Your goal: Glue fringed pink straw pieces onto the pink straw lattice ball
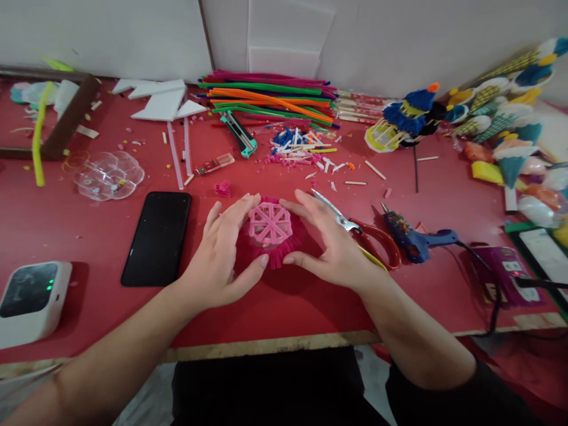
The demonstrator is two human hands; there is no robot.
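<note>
A small pink craft piece (270,223), with an eight-sided top crossed by spokes and a deep pink fringe around it, sits on the red table in front of me. From its left side my left hand (226,251) curves around it, fingertips at the upper edge and thumb at the lower fringe. My right hand (326,242) cups the opposite side, thumb against the fringe. The underside of the piece is hidden. Red-handled scissors (377,239) lie partly behind my right hand. A pink fuzzy scrap (222,189) lies beyond my left fingers.
A black phone (157,239) and a white device (33,302) lie left. On the right are a blue glue gun (408,236) with its cord and a purple box (506,275). Behind are a utility knife (239,133), cut scraps (302,145), pipe cleaners (270,97) and a blue-topped craft (406,115).
</note>
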